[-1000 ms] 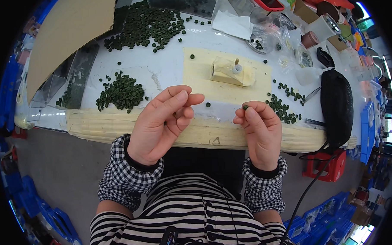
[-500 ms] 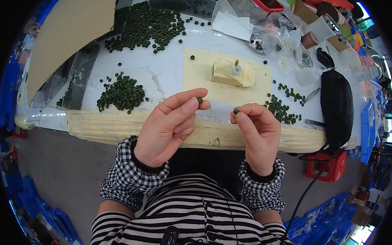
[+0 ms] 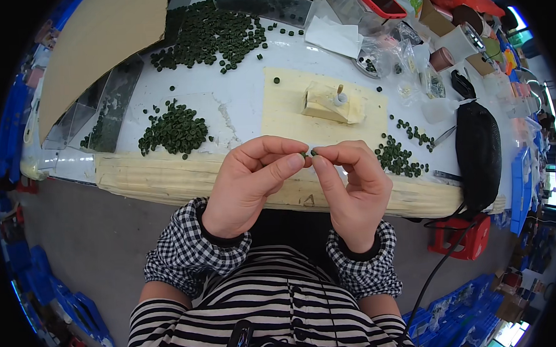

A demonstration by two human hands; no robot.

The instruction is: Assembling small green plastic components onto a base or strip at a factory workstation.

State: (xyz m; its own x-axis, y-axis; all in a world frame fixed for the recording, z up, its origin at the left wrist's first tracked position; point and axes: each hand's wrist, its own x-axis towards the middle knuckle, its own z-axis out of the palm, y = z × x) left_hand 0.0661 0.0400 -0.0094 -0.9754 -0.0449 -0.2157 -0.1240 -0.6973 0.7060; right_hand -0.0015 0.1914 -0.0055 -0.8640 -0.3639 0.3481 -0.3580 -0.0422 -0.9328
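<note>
My left hand [image 3: 248, 184] pinches a small dark green round piece [image 3: 303, 155] between thumb and forefinger. Facing it, my right hand [image 3: 358, 186] grips another small green piece [image 3: 314, 152] in its fingertips. The two pieces are almost together above the table's near edge; whether they touch I cannot make out. Beyond the hands, a block wrapped in cream tape [image 3: 324, 104] with an upright peg stands on a cream sheet [image 3: 282, 112]. One loose green piece [image 3: 276, 80] lies on that sheet.
Piles of green pieces lie at the left [image 3: 173, 129], far left [image 3: 212, 32] and right [image 3: 400, 157]. Cardboard [image 3: 102, 57] leans over clear trays. A black pouch [image 3: 478, 154], tweezers [image 3: 443, 136], a red-cased phone [image 3: 379, 2] and plastic bags occupy the right. Below stands a red stool [image 3: 461, 237].
Both hands have come together from apart, the right moving left and the left slightly right and nearer. The two green pieces are now nearly tip to tip.
</note>
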